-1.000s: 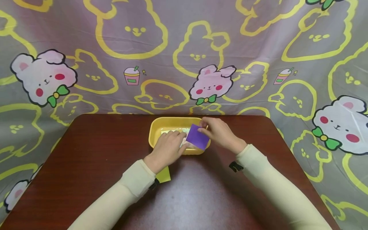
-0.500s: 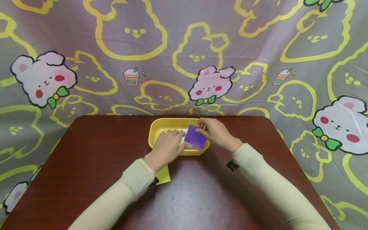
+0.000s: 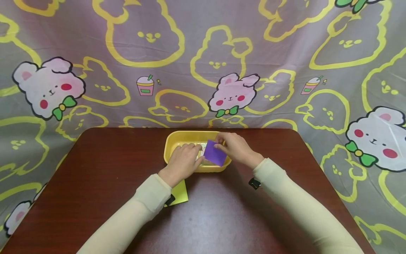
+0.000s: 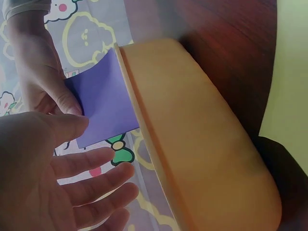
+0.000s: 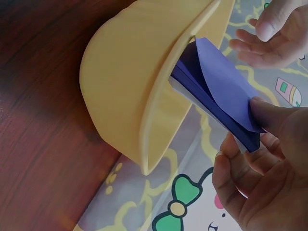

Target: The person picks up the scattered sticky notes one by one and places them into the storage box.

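A yellow plastic tub [image 3: 196,133] stands toward the back of the table. Over its right part, my right hand [image 3: 235,146] pinches a small stack of square purple paper [image 3: 215,153] between thumb and fingers. The right wrist view shows the top purple sheet [image 5: 226,82] bowing away from the layers below, with a white layer underneath. My left hand [image 3: 184,160] hovers over the tub's left front side. In the left wrist view its fingers [image 4: 103,180] are spread and hold nothing; its thumb is near the purple paper. Whitish material inside the tub is mostly hidden.
A yellow-green square sheet [image 3: 180,193] lies on the dark red-brown table [image 3: 120,169] in front of the tub, partly under my left wrist. Behind the table hangs a printed cloth [image 3: 177,81] with cartoon rabbits.
My right hand has shifted slightly left and down in the head view, carrying the purple paper with it. The left hand has barely moved.
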Tool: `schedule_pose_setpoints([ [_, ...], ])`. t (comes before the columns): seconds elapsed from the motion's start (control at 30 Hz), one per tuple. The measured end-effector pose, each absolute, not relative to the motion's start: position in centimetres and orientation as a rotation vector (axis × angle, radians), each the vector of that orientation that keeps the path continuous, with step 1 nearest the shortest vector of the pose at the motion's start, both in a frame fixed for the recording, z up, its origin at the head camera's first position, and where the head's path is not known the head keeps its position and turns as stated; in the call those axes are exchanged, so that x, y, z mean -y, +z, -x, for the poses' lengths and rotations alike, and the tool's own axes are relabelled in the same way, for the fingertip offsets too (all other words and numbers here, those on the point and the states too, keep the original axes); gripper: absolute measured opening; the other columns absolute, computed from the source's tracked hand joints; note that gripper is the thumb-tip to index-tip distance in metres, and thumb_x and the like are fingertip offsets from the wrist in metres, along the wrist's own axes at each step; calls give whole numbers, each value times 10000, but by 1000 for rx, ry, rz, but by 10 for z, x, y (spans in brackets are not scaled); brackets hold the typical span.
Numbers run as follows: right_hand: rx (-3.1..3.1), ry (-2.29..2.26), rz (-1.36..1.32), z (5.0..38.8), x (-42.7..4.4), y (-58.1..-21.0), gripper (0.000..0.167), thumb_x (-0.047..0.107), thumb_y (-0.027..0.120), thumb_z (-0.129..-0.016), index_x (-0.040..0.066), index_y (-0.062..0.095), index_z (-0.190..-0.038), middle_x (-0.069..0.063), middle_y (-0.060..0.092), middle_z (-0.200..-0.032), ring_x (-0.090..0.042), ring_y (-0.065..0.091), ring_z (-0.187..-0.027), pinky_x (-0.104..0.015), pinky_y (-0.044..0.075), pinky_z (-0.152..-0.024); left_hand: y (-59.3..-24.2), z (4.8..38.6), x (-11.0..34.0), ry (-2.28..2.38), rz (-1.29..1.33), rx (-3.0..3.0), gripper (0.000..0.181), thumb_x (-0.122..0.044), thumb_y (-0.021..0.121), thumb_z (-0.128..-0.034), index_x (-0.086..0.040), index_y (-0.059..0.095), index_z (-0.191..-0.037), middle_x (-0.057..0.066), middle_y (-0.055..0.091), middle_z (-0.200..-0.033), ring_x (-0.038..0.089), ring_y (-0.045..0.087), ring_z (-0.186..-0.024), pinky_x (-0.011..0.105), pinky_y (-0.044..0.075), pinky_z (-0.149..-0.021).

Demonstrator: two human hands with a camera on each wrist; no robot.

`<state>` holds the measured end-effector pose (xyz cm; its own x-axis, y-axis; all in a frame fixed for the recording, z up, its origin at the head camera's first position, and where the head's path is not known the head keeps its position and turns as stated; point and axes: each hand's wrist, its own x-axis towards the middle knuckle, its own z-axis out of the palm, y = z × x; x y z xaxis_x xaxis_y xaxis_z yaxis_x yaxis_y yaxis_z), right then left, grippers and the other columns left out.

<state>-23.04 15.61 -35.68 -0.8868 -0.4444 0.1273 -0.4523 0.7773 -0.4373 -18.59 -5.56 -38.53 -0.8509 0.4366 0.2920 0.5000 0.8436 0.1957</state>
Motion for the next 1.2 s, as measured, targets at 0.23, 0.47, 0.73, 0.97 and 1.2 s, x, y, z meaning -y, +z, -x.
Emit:
schedule_pose_setpoints([
  [0.23, 2957, 689, -755, 232, -155, -361, 122, 216, 724, -943, 102, 697, -977, -29, 714, -890, -151, 626, -769, -280, 508, -648, -388, 189, 57, -402, 716, 2773, 294, -312, 706, -945, -82, 683, -1127, 113, 731, -990, 328, 689, -905, 478, 545, -777],
  [0.47, 2973, 663, -766, 236, -154, -367, 106, 203, 713, -950, 99, 703, -966, -29, 714, -884, -160, 622, -783, -322, 517, -694, -391, 191, 59, -399, 690, 2806, 325, -329, 693, -953, -86, 682, -1168, 115, 735, -1029, 333, 693, -940, 489, 543, -812],
  [0.73, 3027, 633, -848, 239, -150, -371, 95, 190, 727, -939, 102, 693, -951, -29, 714, -904, -158, 627, -808, -350, 525, -745, -392, 193, 62, -377, 688, 2804, 331, -330, 689, -957, -82, 683, -1176, 114, 736, -1031, 330, 693, -942, 488, 546, -816],
  [0.97, 3061, 574, -880, 243, -150, -375, 89, 184, 733, -934, 110, 683, -933, -21, 717, -902, -152, 609, -777, -344, 525, -725, -394, 195, 59, -383, 689, 2812, 322, -325, 697, -952, -78, 681, -1157, 115, 733, -1005, 337, 693, -926, 487, 544, -809],
  [1.2, 3067, 523, -864, 247, -148, -378, 63, 152, 729, -934, 100, 702, -957, -26, 728, -921, -165, 631, -803, -364, 543, -755, -396, 196, 59, -367, 690, 2833, 312, -323, 687, -958, -83, 677, -1157, 119, 732, -1004, 338, 694, -920, 490, 545, -790],
])
